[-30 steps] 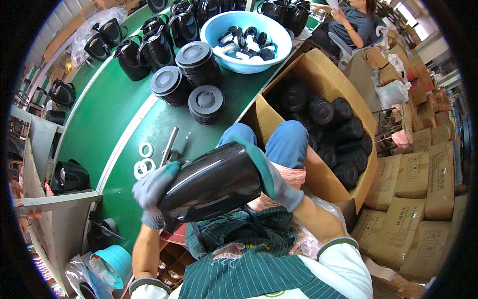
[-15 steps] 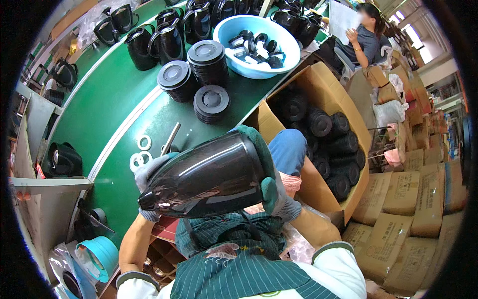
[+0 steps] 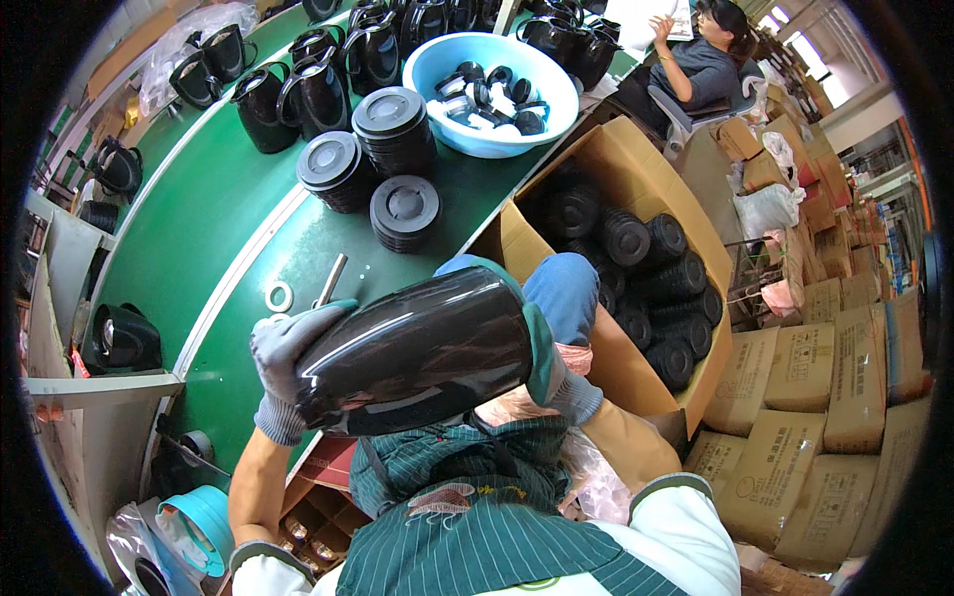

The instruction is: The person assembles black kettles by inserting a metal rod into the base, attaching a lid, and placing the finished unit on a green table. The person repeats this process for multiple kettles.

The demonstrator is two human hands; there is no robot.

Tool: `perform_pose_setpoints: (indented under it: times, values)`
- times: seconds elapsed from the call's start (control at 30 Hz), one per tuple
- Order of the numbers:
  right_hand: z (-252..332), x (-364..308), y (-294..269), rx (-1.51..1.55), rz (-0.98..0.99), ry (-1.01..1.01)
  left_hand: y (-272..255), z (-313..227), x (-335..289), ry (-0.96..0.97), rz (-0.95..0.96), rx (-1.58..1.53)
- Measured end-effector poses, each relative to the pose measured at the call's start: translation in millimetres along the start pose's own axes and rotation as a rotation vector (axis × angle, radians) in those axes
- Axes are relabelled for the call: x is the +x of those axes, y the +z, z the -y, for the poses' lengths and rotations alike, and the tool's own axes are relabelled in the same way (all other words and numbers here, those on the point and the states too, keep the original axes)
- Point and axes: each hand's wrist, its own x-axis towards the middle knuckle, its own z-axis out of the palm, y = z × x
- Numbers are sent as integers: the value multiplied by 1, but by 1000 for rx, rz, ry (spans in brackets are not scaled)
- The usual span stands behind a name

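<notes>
A glossy black jug body (image 3: 422, 353) lies slantwise above my lap, held between both gloved hands. My left hand (image 3: 283, 363), in a grey glove with green palm coating, is closed round its narrower end. At the wide end, my right hand (image 3: 552, 358) is closed on the rim, its fingers partly hidden behind the jug. Just beyond the left hand, a metal rod (image 3: 333, 278) stands tilted on the green bench, its lower end hidden. A white ring (image 3: 279, 295) lies beside the rod.
Stacks of black round lids (image 3: 404, 206) stand on the green bench (image 3: 229, 368). Behind them are a light-blue basin (image 3: 427, 74) of small parts and several black jugs (image 3: 323, 94). An open carton (image 3: 711, 348) of black lids stands right. A person (image 3: 696, 70) sits at far right.
The jug has turned in my hands, and its spout no longer shows. My left hand has shifted its hold on the narrow end. The whole view has moved slightly.
</notes>
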Motion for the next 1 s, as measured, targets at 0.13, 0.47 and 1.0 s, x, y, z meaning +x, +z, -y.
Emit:
perform_pose_setpoints:
  times: [0.13,0.47,1.0]
  values:
    - [-64,-29,-17,121,-107,44,6,-14,14,-88,133,-24]
    - [-146,-75,-29,1333,-423,138,14,-111,38,51,327,-407]
    - [-108,-99,-29,1145,-285,54,37,-196,24,100,-63,192]
